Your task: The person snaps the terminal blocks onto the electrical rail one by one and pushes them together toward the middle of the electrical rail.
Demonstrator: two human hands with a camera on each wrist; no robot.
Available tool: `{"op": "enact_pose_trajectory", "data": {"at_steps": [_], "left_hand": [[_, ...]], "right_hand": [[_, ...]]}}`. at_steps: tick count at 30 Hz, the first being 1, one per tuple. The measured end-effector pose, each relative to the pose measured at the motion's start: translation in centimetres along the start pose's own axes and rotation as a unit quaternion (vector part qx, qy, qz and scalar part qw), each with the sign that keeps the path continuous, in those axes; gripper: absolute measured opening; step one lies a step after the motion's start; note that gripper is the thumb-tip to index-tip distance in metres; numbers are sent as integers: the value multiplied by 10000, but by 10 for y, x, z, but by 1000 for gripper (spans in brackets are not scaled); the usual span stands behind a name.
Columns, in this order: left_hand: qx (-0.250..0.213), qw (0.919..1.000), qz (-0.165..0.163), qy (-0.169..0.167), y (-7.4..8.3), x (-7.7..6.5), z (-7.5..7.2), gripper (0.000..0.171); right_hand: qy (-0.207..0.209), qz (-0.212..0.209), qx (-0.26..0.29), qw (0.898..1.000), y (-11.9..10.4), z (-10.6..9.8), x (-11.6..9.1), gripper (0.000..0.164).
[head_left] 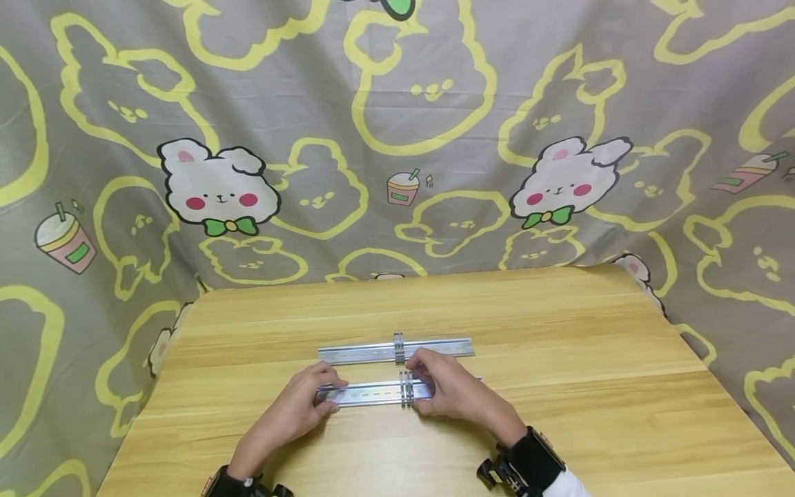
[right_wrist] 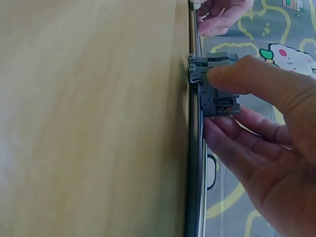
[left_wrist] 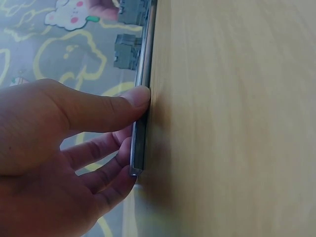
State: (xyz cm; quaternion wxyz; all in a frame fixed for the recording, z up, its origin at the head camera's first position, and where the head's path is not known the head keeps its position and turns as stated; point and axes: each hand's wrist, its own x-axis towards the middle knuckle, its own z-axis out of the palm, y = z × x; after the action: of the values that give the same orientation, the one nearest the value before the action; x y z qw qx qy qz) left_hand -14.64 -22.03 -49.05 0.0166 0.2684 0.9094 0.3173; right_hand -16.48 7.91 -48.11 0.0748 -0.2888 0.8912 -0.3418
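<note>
A slotted metal DIN rail (head_left: 375,394) lies crosswise on the table, near my hands. My left hand (head_left: 298,404) grips its left end, with the thumb (left_wrist: 136,97) on the near edge and the fingers curled behind. Grey terminal blocks (head_left: 406,389) sit side by side across this rail, right of its middle. My right hand (head_left: 456,390) pinches the rightmost terminal block (right_wrist: 210,101) between its thumb and fingers. The right hand covers part of the rail's right portion in the head view.
Behind it, roughly parallel, lies a second DIN rail (head_left: 360,355) carrying a small group of terminal blocks (head_left: 399,348). Both rails are on a wood-grain table (head_left: 559,331). A grey patterned curtain (head_left: 447,228) encloses the table's back and sides.
</note>
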Motion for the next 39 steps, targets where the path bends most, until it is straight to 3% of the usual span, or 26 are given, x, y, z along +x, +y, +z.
{"op": "enact_pose_trajectory", "data": {"at_steps": [18,23,30,39], "left_hand": [[46,10000,29,13,0,-4,1,29],[38,10000,37,15,1,-4,1,28],[9,10000,39,13,2,-2,-1,28],[37,10000,-27,15,1,0,0,29]], "right_hand": [[-85,-437,20,9990,-3,0,-2,65],[-258,-164,63,9995,3,-25,-12,59],[-703,573,-512,9946,17,-57,-33,44],[-579,376,-1052,9921,26,-60,-36,31]]}}
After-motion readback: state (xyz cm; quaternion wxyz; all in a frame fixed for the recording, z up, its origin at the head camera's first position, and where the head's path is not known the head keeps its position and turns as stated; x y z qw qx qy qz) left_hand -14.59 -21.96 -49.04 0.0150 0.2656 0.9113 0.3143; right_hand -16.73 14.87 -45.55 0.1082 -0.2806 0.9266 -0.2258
